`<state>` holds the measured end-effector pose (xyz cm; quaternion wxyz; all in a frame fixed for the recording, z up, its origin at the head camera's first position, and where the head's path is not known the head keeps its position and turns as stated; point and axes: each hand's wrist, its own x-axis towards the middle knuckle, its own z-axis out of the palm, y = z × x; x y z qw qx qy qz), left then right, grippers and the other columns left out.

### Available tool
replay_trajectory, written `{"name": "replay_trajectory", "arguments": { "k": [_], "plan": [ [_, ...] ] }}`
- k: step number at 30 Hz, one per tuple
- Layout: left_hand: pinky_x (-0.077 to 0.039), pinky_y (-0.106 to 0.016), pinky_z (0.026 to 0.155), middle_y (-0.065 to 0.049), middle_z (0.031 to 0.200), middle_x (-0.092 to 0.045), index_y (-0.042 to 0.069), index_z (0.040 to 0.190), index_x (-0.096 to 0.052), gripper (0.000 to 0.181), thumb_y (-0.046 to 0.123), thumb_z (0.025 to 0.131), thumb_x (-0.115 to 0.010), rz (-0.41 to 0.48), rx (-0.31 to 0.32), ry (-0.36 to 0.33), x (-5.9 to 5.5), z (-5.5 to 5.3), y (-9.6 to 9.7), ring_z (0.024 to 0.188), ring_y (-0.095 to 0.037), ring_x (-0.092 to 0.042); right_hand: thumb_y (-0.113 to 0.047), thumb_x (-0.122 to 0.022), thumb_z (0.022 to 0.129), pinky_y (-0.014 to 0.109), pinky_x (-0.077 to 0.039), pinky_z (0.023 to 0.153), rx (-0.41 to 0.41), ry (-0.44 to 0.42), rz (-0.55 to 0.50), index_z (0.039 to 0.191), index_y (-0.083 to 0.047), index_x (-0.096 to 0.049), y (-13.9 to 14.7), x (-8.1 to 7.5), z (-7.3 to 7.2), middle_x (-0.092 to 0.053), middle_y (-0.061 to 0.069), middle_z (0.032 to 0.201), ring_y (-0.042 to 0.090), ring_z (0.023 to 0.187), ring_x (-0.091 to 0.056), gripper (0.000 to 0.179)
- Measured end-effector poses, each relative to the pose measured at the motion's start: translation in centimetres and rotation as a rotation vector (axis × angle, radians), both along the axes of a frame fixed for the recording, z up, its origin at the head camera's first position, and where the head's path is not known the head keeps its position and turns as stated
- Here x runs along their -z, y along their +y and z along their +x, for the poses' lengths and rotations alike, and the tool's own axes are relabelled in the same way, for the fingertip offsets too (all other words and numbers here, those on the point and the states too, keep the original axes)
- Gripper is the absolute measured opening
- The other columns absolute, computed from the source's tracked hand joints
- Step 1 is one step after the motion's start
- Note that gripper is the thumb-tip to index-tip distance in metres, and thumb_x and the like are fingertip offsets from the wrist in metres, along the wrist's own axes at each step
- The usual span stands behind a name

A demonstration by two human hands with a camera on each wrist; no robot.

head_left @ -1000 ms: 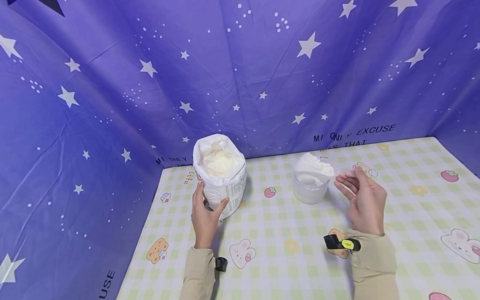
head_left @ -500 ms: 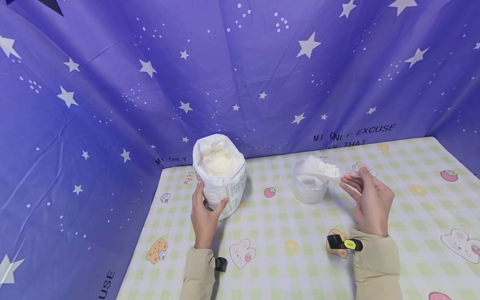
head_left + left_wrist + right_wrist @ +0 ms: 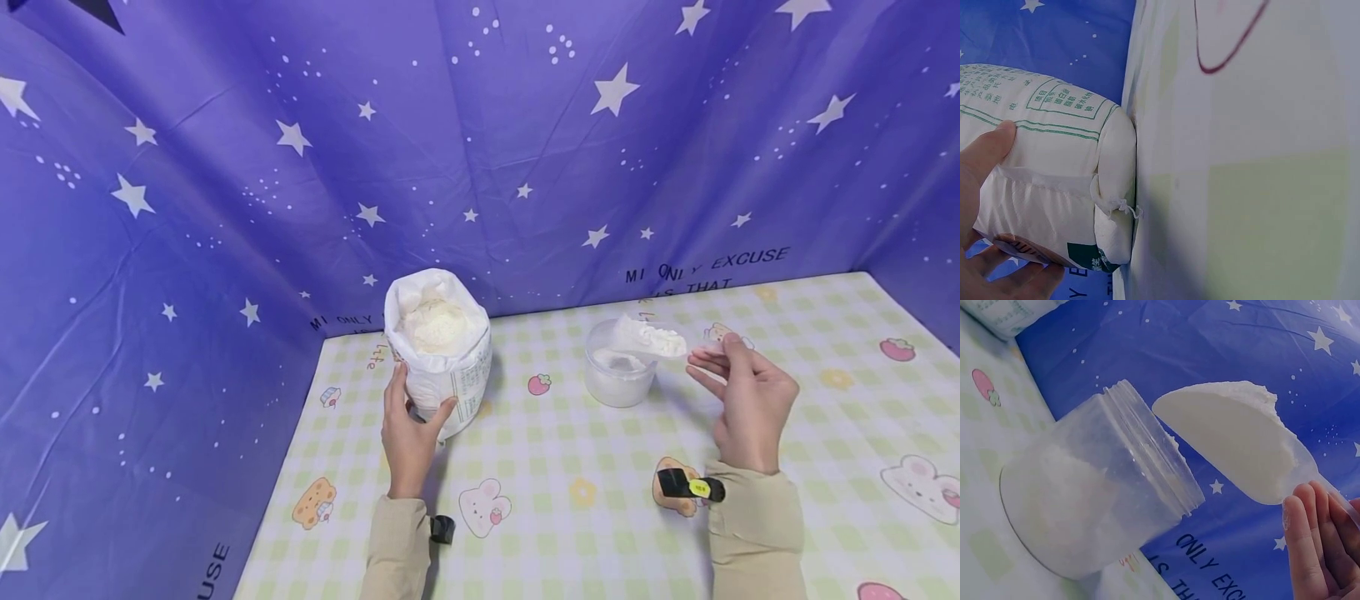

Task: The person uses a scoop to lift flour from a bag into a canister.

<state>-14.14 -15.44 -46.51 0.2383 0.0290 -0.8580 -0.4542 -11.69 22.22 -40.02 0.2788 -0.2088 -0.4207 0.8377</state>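
On the left of the head view an open white bag [image 3: 471,385] of pale powder stands upright. My left hand [image 3: 411,442] grips its near lower side, thumb on the printed front and fingers round the other side, as the left wrist view shows. With my right hand [image 3: 753,408] I hold a clear scoop [image 3: 1222,444] by its handle, pinched between thumb and fingers. The scoop is heaped with white powder and hangs just above the mouth of a clear plastic jar [image 3: 619,387]. White powder [image 3: 1072,487] lies inside the jar.
A checked tablecloth [image 3: 540,450] printed with cartoon animals covers the table. Behind and to the left hangs a purple-blue curtain [image 3: 480,150] with white stars, right along the table's back edge. The bag stands close to that curtain.
My right hand and the scoop have moved a little to the right and slightly toward me, and the scoop's heap looks lower. My left hand and the bag have stayed put.
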Motion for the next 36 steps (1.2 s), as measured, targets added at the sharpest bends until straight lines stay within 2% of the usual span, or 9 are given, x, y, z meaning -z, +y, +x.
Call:
{"name": "replay_trajectory", "arguments": {
  "k": [8,16,24,36],
  "plan": [
    [-0.049,-0.039,0.109,-0.008,0.158,-0.035,0.011,0.152,-0.039,0.091,0.029,0.077,-0.087,0.006,0.009,0.005,-0.1,0.0,-0.1,0.142,-0.026,-0.040,-0.016,-0.070,0.093,0.031,-0.062,0.064,0.036,0.010,0.093,0.089,0.014,-0.071,-0.1,-0.2,-0.1,-0.072,0.013,0.075,0.020,0.067,-0.072,0.030],
    [-0.049,-0.039,0.110,-0.007,0.158,-0.035,0.011,0.152,-0.039,0.090,0.029,0.077,-0.087,0.010,0.005,0.001,-0.1,0.1,-0.1,0.142,-0.025,-0.040,-0.018,-0.071,0.092,0.029,-0.062,0.062,0.061,0.034,0.200,0.086,0.010,-0.073,-0.3,-0.3,-0.1,-0.073,0.011,0.073,0.018,0.064,-0.072,0.028],
    [-0.049,-0.040,0.109,-0.008,0.158,-0.036,0.010,0.151,-0.040,0.090,0.030,0.077,-0.087,0.004,0.001,0.005,-0.1,0.0,0.0,0.140,-0.026,-0.042,-0.018,-0.072,0.091,0.028,-0.061,0.060,0.072,0.016,0.226,0.087,0.006,-0.075,-0.4,-0.8,0.0,-0.073,0.009,0.070,0.016,0.063,-0.072,0.024],
    [-0.049,-0.040,0.109,-0.007,0.157,-0.037,0.011,0.151,-0.040,0.090,0.030,0.077,-0.087,0.007,0.002,0.006,-0.1,0.1,0.0,0.140,-0.027,-0.043,-0.013,-0.070,0.092,0.023,-0.060,0.060,0.091,0.022,0.346,0.080,0.002,-0.076,-0.6,-1.0,-0.1,-0.072,0.003,0.066,0.012,0.061,-0.071,0.021]
  ]
}}
